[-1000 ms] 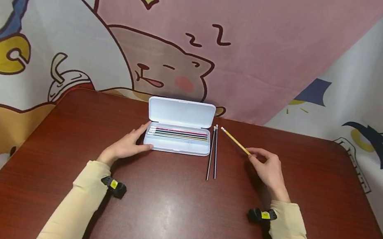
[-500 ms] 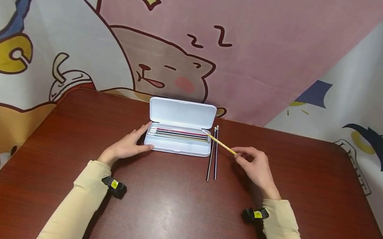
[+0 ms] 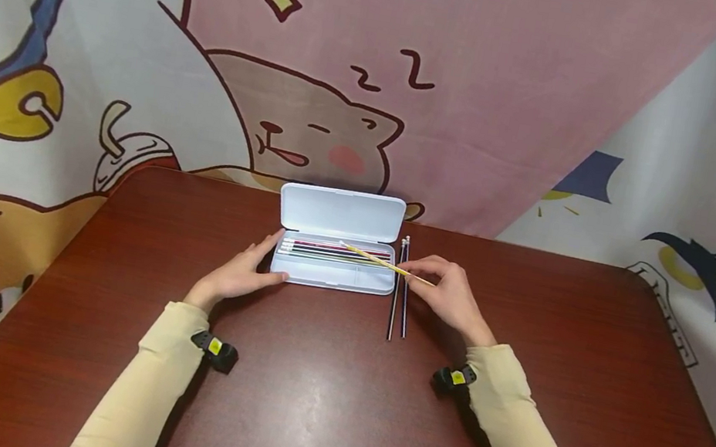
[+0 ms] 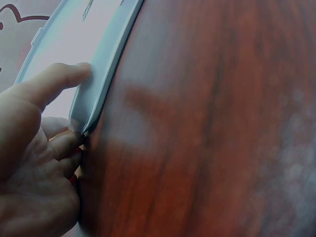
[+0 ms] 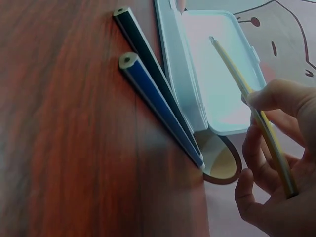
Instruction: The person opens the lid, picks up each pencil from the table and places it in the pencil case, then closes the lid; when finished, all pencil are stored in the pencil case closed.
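Observation:
A white pencil case [image 3: 315, 273] lies with its lid [image 3: 341, 213] raised at the table's back edge. Several pencils [image 3: 305, 249] fill its rear compartment side by side. My left hand [image 3: 232, 275] holds the case's left end, thumb at the front rim and fingers at the far side; the left wrist view shows the thumb [image 4: 61, 81] over the rim. Between thumb and fingers my right hand [image 3: 449, 291] pinches a yellow pencil [image 3: 370, 257], its eraser end pointing left over the case. In the right wrist view this yellow pencil [image 5: 232, 66] slants across the lid.
Just right of the case lie a black-striped pencil [image 3: 392, 311] and a blue pencil [image 3: 404, 309], eraser ends toward the back. The right forearm reaches in beside them. A printed cloth [image 3: 487, 119] hangs behind the brown table [image 3: 307, 411].
My right hand has moved left with the yellow pencil, from beside the two loose pencils to over the open case. The left hand stays at the case's left end.

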A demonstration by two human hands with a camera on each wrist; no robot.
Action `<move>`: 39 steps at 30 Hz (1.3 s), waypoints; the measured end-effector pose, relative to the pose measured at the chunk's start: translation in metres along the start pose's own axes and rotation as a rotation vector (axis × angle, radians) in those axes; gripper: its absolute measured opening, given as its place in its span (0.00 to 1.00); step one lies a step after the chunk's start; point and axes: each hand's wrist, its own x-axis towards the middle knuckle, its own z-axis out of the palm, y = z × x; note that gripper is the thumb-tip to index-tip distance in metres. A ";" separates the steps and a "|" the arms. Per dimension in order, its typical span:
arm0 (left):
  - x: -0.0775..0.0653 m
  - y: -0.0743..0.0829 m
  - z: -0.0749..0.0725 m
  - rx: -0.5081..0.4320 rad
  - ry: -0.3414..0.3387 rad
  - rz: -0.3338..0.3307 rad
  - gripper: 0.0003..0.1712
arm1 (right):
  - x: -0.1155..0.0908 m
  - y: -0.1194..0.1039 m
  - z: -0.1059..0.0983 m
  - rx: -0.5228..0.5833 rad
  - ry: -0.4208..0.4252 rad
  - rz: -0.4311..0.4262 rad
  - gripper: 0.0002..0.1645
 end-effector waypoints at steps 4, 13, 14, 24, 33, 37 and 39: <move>0.000 0.000 0.000 -0.002 0.005 0.011 0.51 | 0.008 -0.014 0.005 0.035 -0.035 -0.015 0.13; 0.000 0.002 0.001 0.003 0.006 0.028 0.50 | 0.029 0.002 0.020 -0.011 -0.086 -0.041 0.12; 0.000 0.002 0.001 0.002 0.006 0.027 0.50 | 0.030 0.002 0.022 -0.004 -0.091 -0.039 0.12; 0.000 0.000 0.001 -0.003 0.008 0.027 0.50 | 0.044 0.002 0.042 -0.019 -0.122 -0.091 0.11; 0.002 -0.001 0.001 0.001 0.003 0.018 0.51 | 0.056 -0.004 0.058 -0.048 -0.088 -0.126 0.10; 0.002 -0.001 0.001 -0.006 0.010 0.035 0.50 | 0.060 -0.007 0.063 -0.044 -0.093 -0.104 0.10; 0.001 -0.001 0.001 -0.008 0.012 0.040 0.50 | 0.061 -0.007 0.065 -0.045 -0.099 -0.098 0.10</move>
